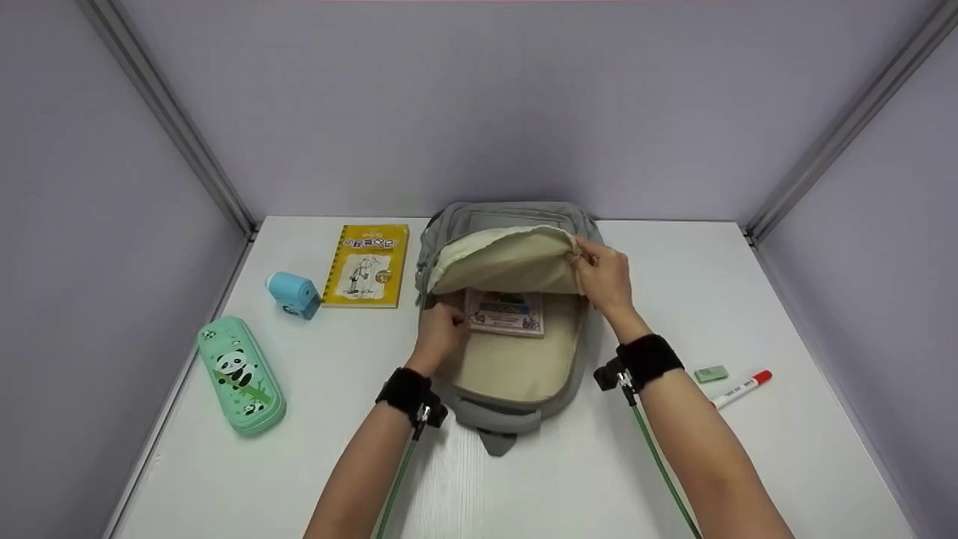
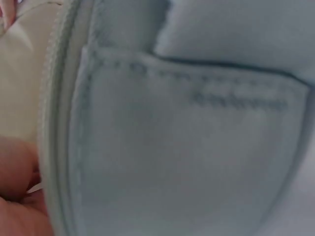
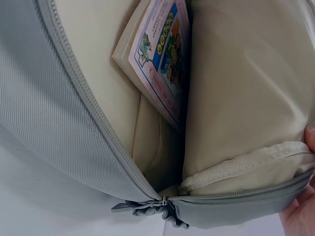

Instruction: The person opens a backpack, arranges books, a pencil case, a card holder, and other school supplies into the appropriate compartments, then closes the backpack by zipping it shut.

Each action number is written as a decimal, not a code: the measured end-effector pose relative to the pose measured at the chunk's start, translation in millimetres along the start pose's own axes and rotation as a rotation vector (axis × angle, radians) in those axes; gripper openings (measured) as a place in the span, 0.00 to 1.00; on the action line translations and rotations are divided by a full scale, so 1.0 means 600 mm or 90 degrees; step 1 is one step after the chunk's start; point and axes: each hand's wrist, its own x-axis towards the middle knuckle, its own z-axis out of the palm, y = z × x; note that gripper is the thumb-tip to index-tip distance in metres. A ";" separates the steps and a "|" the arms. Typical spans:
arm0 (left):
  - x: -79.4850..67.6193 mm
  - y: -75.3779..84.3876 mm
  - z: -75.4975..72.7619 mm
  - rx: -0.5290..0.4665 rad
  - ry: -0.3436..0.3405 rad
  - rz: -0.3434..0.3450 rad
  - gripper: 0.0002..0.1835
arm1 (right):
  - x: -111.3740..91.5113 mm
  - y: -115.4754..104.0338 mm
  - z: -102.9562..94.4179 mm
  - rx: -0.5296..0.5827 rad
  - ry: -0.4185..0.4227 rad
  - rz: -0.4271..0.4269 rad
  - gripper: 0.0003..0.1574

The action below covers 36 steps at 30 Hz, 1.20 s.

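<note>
A grey backpack (image 1: 563,404) lies on the table, unzipped, its beige lining showing. My right hand (image 1: 605,277) pinches the edge of its front flap (image 1: 516,262) and holds it raised. At the bag's left rim is my left hand (image 1: 440,335), its fingers bent inside the opening, close to a pink-bordered book (image 1: 509,318). The book lies inside, its upper part hidden under the flap. In the right wrist view the book (image 3: 160,54) leans into the pocket. The zipped edge (image 2: 54,98) partly hides my left fingers (image 2: 17,172); I cannot tell whether they hold anything.
On the left are a yellow spiral notebook (image 1: 367,266), a blue pencil sharpener (image 1: 293,294) and a green panda pencil case (image 1: 241,376). A green eraser (image 1: 711,373) and a red-capped marker (image 1: 742,389) lie by my right forearm. Walls enclose the white table (image 1: 673,262).
</note>
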 end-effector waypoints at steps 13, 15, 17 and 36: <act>-0.028 -0.041 -0.060 0.016 0.133 -0.009 0.09 | 0.021 0.008 -0.002 -0.004 -0.034 0.059 0.21; -0.025 -0.060 -0.072 0.054 0.141 -0.031 0.09 | 0.024 0.010 -0.001 -0.005 -0.040 0.068 0.22; -0.023 -0.081 -0.081 0.104 0.130 -0.062 0.11 | 0.026 0.013 0.001 -0.004 -0.049 0.078 0.22; -0.035 -0.152 -0.107 0.316 -0.060 -0.148 0.30 | 0.033 0.025 0.034 -0.003 -0.099 0.161 0.26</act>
